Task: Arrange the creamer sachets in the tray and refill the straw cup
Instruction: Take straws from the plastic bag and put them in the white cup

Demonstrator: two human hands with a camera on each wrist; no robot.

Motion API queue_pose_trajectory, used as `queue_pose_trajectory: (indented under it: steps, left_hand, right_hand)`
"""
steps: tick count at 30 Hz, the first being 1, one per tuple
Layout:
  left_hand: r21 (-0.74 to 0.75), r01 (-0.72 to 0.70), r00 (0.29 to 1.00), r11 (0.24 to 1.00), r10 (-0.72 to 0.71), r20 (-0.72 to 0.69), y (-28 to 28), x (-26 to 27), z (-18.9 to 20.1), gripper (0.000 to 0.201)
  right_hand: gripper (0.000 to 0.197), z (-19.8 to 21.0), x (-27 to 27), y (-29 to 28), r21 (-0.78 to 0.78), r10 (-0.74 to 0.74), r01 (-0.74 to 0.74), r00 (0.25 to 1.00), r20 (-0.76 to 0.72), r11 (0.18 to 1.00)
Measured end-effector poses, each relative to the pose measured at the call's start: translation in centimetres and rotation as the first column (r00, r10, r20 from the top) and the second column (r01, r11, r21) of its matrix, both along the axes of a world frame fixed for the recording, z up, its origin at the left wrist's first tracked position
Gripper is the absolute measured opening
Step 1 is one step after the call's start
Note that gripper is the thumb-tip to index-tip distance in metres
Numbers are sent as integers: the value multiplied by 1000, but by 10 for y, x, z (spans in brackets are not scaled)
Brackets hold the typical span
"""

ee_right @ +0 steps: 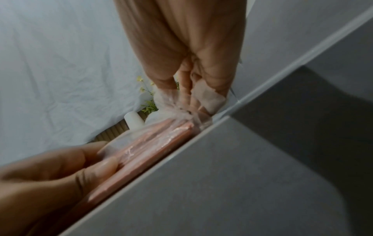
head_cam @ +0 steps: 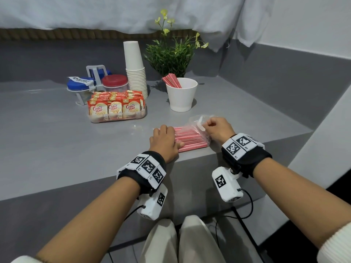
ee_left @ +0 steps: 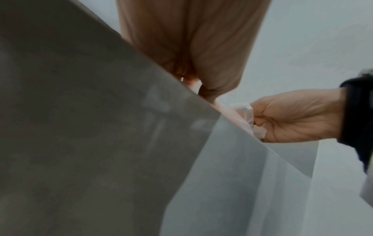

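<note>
A clear bag of red-striped straws lies near the counter's front edge. My left hand holds down its left end, thumb along the near side; the right wrist view shows that hand gripping the bag. My right hand pinches the crumpled plastic mouth with its white tape strip at the bag's right end. The white straw cup behind holds a few red straws. A clear tray to the left is packed with upright Coffee mate sachets.
Behind the tray stand a tall stack of paper cups, a rack with blue-lidded and red-lidded jars, and a potted plant. The grey counter ends just below my wrists. A raised ledge borders the right side.
</note>
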State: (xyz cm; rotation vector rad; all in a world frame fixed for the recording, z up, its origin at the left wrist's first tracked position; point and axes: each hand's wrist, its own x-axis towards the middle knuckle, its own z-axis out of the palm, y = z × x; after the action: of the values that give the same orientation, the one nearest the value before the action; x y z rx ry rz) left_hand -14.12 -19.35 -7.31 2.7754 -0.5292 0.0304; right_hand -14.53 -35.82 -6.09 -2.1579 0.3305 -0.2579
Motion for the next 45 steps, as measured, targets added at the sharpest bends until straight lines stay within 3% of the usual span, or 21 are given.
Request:
queue_pose_trajectory:
  steps: [3,6,8,11,15,19,23,28,32,34,37,41,45]
  left_hand:
    - [-10,2,1000,1000,-2,28,1,-2,-4,44]
    - [-23,11,1000,1000,-10,22,2,-3,-6,45]
    - [-46,19,1000,999,-19,0,4,-1,-5,46]
    - [-76,30,999,997,-32,-27,6,1,-5,48]
    - [-100,32,998,994,-36,-42,8,0,-4,47]
    - [-104,15,1000,994,-17,-18,6,-1,-4,46]
    - [-90,19,1000,996,-17,13,7,-2,-6,45]
    - [-64,4,999,998,-1,43,5,-3,-6,43]
    - [-28,-5,998,1000,7,64,4,-3,-1,46]
    - [3,43,997,999,-43,57,4,-2,3,48]
    - [20,118,993,993,-119,14,3,-1,7,49]
    - [-4,115,993,993,-115,14,6,0,6,48]
    - [20,80,996,997,-81,43,4,-1,3,43]
  right_hand:
    - [21,-4,5,-2,50,13,-13,1000,-7,999]
    - [8,-4,7,-1,76,-13,13,1000,4,997]
    - [25,-5,6,-1,118,-24,22,1000,16,993]
    - [14,-4,1,-3,147,95,-93,995,-3,985]
    - [34,1,-4,-12,347,238,-196,968,-82,917]
    - [30,4,-9,-14,322,197,-153,975,-106,934]
    - [29,6,-9,-14,416,149,-113,987,-57,903]
    - [23,12,-13,-16,338,228,-190,971,-78,922]
    - [32,1,-8,-13,144,278,-255,944,-178,956]
    - [24,-1,-8,-12,50,257,-253,960,-108,966]
    - [20,-3,-9,-11,31,215,-214,977,-15,976]
    - [11,3,-8,-20,132,150,-152,988,24,980]
    - [23,12,-13,-26,365,201,-190,980,9,911]
